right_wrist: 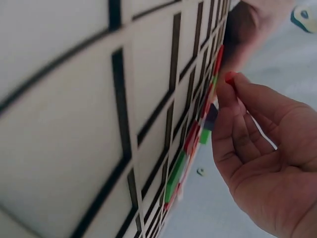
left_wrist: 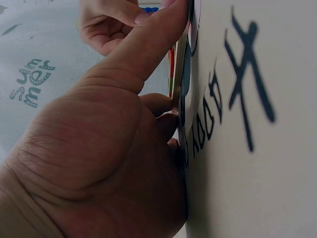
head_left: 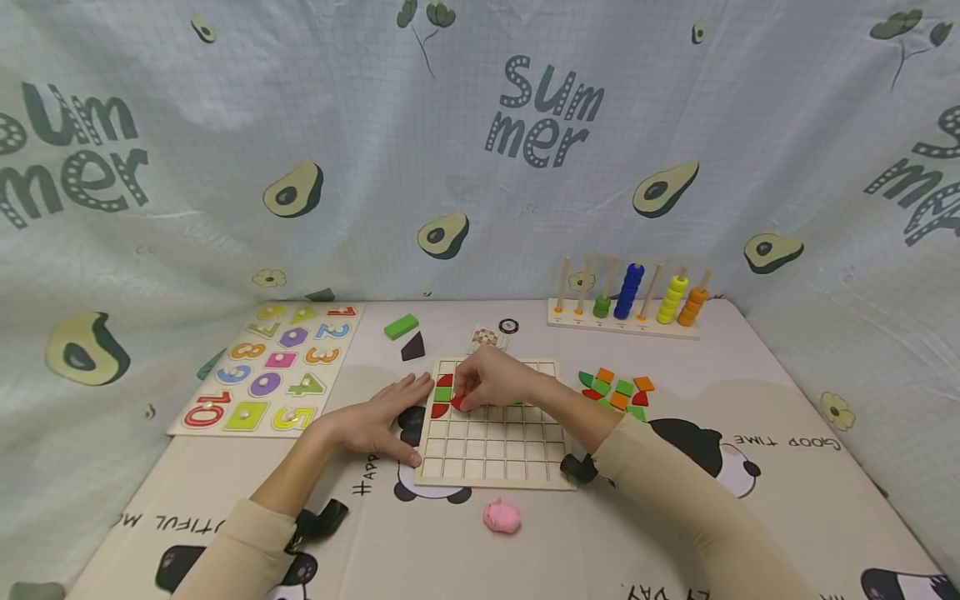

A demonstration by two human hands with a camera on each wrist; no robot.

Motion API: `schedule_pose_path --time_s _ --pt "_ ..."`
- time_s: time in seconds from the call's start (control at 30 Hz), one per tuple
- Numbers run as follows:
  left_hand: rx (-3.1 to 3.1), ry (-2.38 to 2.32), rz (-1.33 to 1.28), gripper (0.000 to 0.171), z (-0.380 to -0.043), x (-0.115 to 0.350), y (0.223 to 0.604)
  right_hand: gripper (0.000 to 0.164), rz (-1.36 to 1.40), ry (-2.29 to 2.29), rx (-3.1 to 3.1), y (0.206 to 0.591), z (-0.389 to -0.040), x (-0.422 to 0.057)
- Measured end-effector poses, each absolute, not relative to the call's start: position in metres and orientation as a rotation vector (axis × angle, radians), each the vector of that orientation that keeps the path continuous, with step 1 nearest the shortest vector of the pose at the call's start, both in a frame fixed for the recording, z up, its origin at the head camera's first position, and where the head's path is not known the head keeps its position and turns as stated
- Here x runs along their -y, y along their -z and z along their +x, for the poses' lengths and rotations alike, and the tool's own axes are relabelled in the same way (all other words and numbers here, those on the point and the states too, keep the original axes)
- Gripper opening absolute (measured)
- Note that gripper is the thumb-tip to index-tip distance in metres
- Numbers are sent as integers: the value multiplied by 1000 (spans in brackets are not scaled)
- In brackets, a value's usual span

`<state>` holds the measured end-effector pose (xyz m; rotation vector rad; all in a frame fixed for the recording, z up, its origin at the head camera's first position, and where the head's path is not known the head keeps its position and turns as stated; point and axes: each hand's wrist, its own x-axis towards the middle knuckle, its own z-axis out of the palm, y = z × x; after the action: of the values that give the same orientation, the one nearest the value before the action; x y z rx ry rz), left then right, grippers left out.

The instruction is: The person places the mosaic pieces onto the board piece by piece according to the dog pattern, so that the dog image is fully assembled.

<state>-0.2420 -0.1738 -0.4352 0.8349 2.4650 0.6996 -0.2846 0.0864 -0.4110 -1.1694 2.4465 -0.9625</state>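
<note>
A wooden grid board (head_left: pixel 495 472) lies flat on the table, its squares marked off by thin strips. My left hand (head_left: pixel 377 421) rests at the board's left edge, thumb and fingers extended and spread. Over the board's upper left, my right hand (head_left: pixel 491 379) pinches a small red tile (right_wrist: pixel 231 78) between thumb and forefinger. Beside that hand, a green square tile (head_left: pixel 442 394) sits in the grid with a red tile (head_left: pixel 439 411) below it and another red one above. The right hand hides part of the upper rows.
Loose orange, green and red tiles (head_left: pixel 618 400) lie right of the board. A pink pig figure (head_left: pixel 502 516) is in front. Behind stand a bead counting rack (head_left: pixel 622 327), a green block (head_left: pixel 401 326) and a dark block (head_left: pixel 412 346). A number puzzle board (head_left: pixel 262 367) lies left.
</note>
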Motion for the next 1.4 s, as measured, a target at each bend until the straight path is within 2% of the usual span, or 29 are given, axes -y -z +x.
schedule_pose_path --time_s 0.57,1.1,1.4 --pt "-2466 -707 828 115 -240 173 434 13 -1120 756 -2572 414 -275 -78" --pt "-2466 -698 831 116 -242 174 437 10 -1187 534 -2666 417 -272 -78" --pt "-2473 -689 830 116 -242 174 436 6 -1168 674 -2619 407 -269 -90"
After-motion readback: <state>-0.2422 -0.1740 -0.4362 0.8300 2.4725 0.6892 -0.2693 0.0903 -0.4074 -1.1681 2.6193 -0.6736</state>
